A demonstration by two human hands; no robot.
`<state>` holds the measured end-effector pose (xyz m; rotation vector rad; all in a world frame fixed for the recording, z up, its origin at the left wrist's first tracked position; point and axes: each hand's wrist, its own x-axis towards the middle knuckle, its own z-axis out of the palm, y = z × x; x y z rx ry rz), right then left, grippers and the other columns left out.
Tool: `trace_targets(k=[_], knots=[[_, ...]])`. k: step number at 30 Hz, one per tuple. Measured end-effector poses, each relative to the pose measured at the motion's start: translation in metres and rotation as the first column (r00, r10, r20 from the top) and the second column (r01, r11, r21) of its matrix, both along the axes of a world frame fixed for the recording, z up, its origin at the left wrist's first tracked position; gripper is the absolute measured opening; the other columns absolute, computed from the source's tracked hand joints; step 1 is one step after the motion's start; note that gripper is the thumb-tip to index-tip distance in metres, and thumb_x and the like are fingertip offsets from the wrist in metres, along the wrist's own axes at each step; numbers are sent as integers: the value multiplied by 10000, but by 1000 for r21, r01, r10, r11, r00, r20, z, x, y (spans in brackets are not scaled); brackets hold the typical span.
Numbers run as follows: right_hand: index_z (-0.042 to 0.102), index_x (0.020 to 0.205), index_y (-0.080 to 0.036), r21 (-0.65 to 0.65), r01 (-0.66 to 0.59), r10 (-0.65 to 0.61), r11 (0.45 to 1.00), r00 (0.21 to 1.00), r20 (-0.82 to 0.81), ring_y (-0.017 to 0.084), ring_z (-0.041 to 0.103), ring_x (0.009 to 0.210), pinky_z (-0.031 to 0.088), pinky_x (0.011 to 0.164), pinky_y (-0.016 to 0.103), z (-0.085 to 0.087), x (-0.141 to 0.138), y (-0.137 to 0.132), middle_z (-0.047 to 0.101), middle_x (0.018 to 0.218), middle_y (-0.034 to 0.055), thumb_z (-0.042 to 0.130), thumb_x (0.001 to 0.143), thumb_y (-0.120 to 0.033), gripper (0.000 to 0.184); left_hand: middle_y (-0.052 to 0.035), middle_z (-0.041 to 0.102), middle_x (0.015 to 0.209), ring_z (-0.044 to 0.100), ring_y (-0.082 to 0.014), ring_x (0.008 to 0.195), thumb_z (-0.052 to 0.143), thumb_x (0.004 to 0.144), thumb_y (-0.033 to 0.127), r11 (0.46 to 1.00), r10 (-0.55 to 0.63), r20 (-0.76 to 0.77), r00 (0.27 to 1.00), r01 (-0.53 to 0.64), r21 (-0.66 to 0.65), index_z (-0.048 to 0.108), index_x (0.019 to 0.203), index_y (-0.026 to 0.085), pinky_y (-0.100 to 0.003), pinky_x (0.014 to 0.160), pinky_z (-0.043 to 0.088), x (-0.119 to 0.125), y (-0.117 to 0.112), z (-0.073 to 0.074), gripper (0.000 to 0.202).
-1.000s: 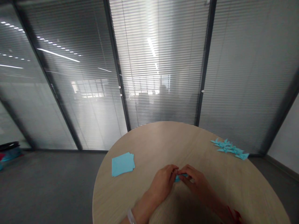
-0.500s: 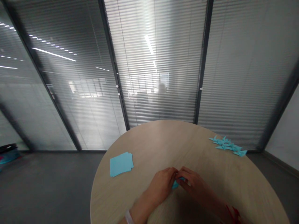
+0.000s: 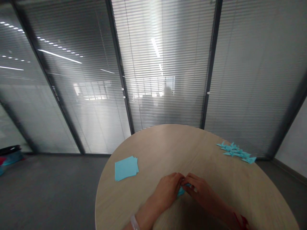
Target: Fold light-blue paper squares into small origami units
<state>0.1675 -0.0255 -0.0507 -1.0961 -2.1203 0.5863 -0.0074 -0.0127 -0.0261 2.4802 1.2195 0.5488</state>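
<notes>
both hands [image 3: 183,188] pinching blue paper [image 3: 181,190]

The small light-blue folded paper [image 3: 181,191] is mostly hidden, with only one corner showing. It sits pinched between the left grip [image 3: 168,189] and the right grip [image 3: 200,191], low at the desk's [image 3: 168,143] near side.

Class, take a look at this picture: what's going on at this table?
A person at a round table is working a small blue paper with both bare hands. The left hand and right hand meet over it on the near part of the table, fingertips pinching it. A stack of flat blue sheets lies to the left, and a pile of folded blue pieces lies near the far right edge.
</notes>
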Motion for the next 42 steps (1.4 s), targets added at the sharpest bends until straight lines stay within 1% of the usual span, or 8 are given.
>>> trace_targets(k=[5,9,13,22,27,34,40,42], knots=[[683,891,-189,-25,10,-10,1000,1000,3,203,644,810,483,747,313,2,0,-1,676,891,73,477,929,-295,235,-90,707,962,667,-215,857,384,955,272,999,36,-36,999,-37,-24,641,985,184,-278,731,481,0,0,3,273],[691,880,-197,-53,16,-15,998,1000,14,200,647,813,481,745,307,5,-2,-2,690,887,68,490,913,-245,209,-90,707,964,667,-215,851,387,954,306,999,42,-31,999,-42,-3,634,1014,193,-279,724,484,-1,1,1,278],[697,894,-199,-62,14,-13,998,1000,17,202,648,836,478,764,312,8,-2,-3,693,906,73,477,922,-252,228,-98,705,970,664,-210,849,397,946,335,999,33,-34,999,-34,-9,638,1014,187,-277,728,489,-2,1,1,290],[703,873,-207,-55,12,-12,998,1000,10,207,651,824,484,750,312,6,-3,-3,699,889,61,481,905,-216,224,-102,709,1006,667,-223,884,399,943,310,999,42,-54,998,-42,-10,636,1054,181,-290,745,492,-3,0,2,292],[702,883,-196,-51,9,-6,999,999,49,214,655,824,488,757,324,6,-3,-3,705,887,72,480,918,-250,231,-100,709,1005,666,-228,895,395,951,317,999,48,-50,998,-48,6,627,1073,177,-293,755,486,-4,1,-1,297],[707,865,-239,-25,-28,28,999,1000,-7,199,663,797,508,719,295,4,-4,-3,715,869,35,506,900,-222,204,-98,706,1004,667,-217,873,405,951,298,999,37,-58,998,-37,12,631,1038,181,-285,736,487,-3,0,-1,270],[712,870,-212,-45,-25,27,999,998,54,215,662,811,501,740,312,3,-4,-2,716,894,71,477,909,-226,238,-90,713,970,669,-213,864,394,951,284,999,27,-105,994,-24,22,633,1002,179,-278,734,490,-2,0,1,266],[708,887,-200,-73,-59,64,996,996,63,212,662,824,501,751,310,3,-3,-2,717,922,79,459,913,-227,252,-85,715,956,670,-215,860,397,947,283,1000,22,-134,991,-20,23,633,982,175,-278,731,494,-2,-1,2,262]])
